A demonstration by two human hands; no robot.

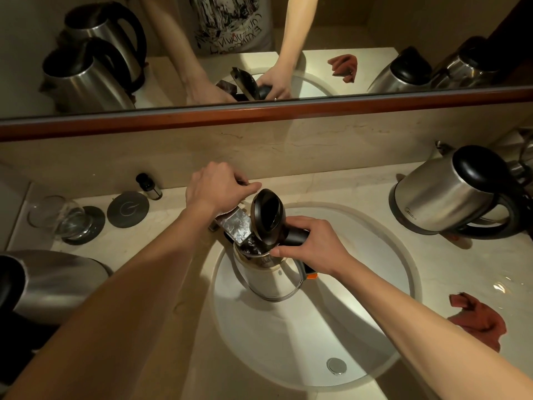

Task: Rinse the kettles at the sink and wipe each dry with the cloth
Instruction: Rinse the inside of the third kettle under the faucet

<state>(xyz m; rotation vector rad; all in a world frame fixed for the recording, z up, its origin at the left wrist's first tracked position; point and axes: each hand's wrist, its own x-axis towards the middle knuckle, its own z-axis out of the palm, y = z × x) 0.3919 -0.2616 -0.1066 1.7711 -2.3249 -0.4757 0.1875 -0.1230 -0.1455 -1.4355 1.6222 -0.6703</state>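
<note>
A steel kettle with its black lid flipped open hangs over the white sink, its mouth under the flat chrome tap spout. My right hand grips the kettle's black handle. My left hand is curled over the tap lever behind the spout. Water shows inside the kettle's mouth. A second steel kettle stands on the counter at the right. A third kettle sits at the left edge. A reddish-brown cloth lies crumpled on the counter right of the sink.
An upturned glass rests on a dark coaster at the left, beside a round grey coaster and a small dark bottle. A wood-framed mirror runs along the back wall. The sink drain is near the front.
</note>
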